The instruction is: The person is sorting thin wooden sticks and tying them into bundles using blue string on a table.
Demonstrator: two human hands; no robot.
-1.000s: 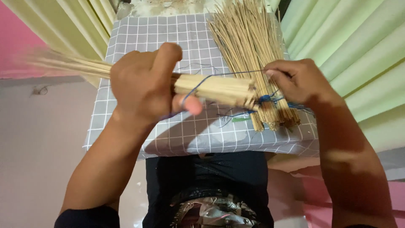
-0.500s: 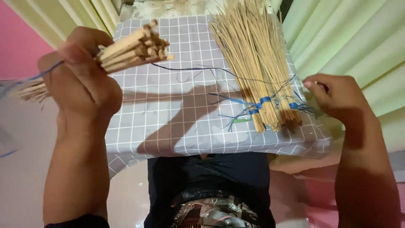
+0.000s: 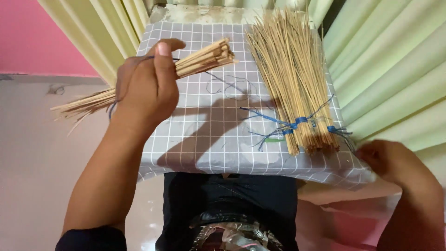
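Note:
My left hand (image 3: 145,88) grips a bundle of thin straw-coloured sticks (image 3: 204,58), held level above the left part of a grey checked cloth (image 3: 209,135); its cut ends point right and its loose tips fan out to the left. A thin blue thread (image 3: 227,83) trails from the bundle across the cloth. My right hand (image 3: 390,162) is closed at the cloth's near right corner, where the thread seems to end; I cannot make out the thread in its fingers. Just left of it lies a large sheaf of sticks tied with blue string (image 3: 297,88).
Pale green curtains (image 3: 395,69) hang to the right and behind the cloth-covered surface. A pink wall (image 3: 28,37) is at the upper left, above a pale floor (image 3: 28,186). My dark-clothed lap (image 3: 232,209) is under the near edge.
My left hand has carried the bundle from the middle of the cloth out to the left and up. My right hand has drawn back to the near right corner.

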